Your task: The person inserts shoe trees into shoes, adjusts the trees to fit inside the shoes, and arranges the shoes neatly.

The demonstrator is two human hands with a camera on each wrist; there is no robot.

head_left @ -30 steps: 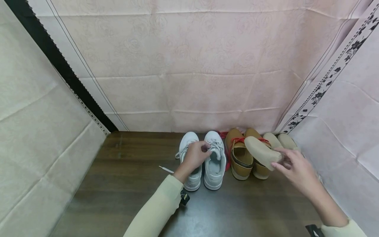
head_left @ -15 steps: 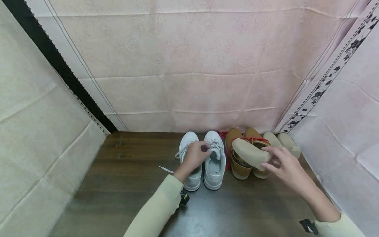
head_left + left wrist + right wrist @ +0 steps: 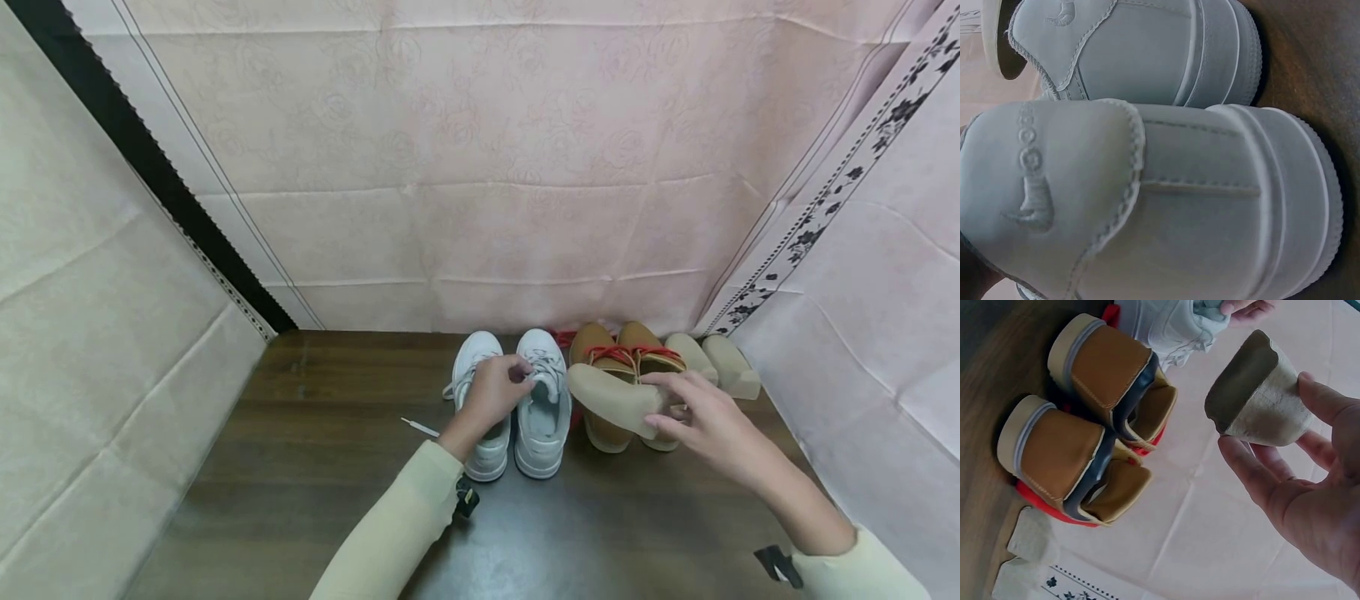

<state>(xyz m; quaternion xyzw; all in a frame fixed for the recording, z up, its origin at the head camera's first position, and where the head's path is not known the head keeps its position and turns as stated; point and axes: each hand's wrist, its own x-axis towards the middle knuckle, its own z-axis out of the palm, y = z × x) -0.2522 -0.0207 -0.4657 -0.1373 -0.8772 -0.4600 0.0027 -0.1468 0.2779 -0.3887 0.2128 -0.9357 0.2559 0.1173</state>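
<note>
My right hand (image 3: 697, 421) pinches a beige moulded shoe insert (image 3: 611, 396) between thumb and fingers at one end. In the head view the insert overlaps the brown shoes (image 3: 611, 433); the right wrist view shows its hollow end and it held apart from them. At the right-hand white sneaker (image 3: 543, 442), my left hand (image 3: 495, 387) has bent fingers and thumb pinching the edge of the tongue. Its forearm crosses the left-hand white sneaker (image 3: 487, 462). The left wrist view is filled by the sneakers' heels (image 3: 1191, 200).
Two more beige inserts (image 3: 727, 367) lie at the right, beside the brown shoes with red laces (image 3: 660, 354). A loose white lace end (image 3: 418, 427) sticks out left of the sneakers. Pale cloth walls (image 3: 480, 233) enclose the dark wooden floor (image 3: 337, 483).
My right hand has carried the beige insert leftward, from the right side of the brown shoes to across them, near the white sneakers. My left hand has stayed in place.
</note>
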